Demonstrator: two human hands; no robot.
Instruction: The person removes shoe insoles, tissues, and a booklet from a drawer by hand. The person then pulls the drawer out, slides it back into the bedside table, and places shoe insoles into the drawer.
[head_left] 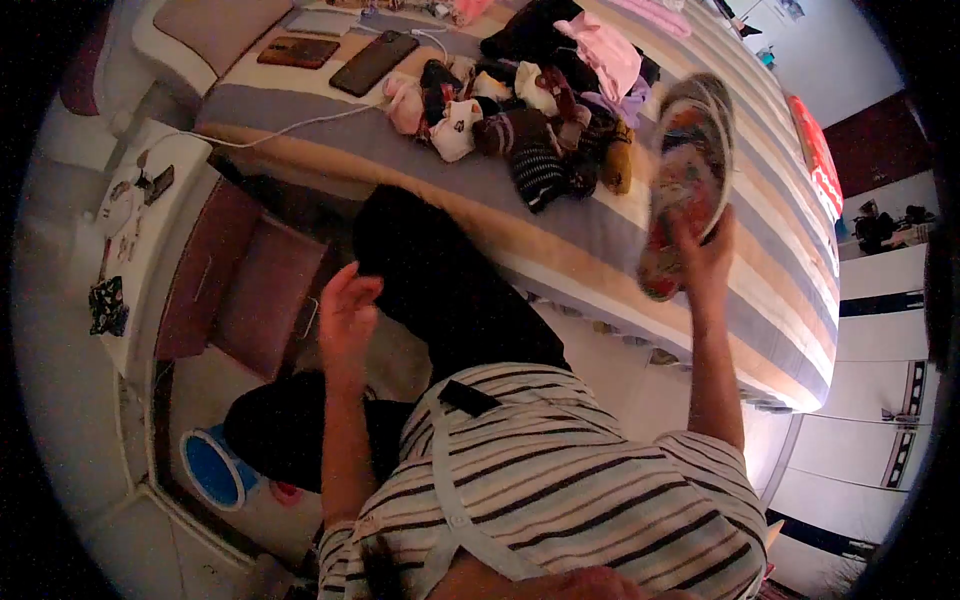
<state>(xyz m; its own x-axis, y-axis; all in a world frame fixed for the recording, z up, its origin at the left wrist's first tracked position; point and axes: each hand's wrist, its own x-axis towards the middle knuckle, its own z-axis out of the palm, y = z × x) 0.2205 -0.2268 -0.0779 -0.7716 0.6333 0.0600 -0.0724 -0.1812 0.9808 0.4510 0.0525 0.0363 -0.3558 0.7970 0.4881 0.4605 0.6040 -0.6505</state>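
My right hand (705,250) is wrapped round the lower end of a pair of flat slippers (690,165). They look patterned in red and grey with pale rims, blurred by motion, and are held up above the bed. My left hand (350,310) hangs in the air near my knee, its fingers loosely bent and apart, with nothing visible in them. Beyond both hands, a pile of socks (530,150) in several colours lies on the striped bed (330,160). A pink cloth (605,55) and black clothing (530,28) lie behind the socks.
Two phones, one brown-cased (298,52) and one dark (374,63), lie on the bed near a white cable (290,128). On the left stands a white table (150,240) beside a reddish-brown drawer unit (265,290). A blue basin (212,468) is on the floor.
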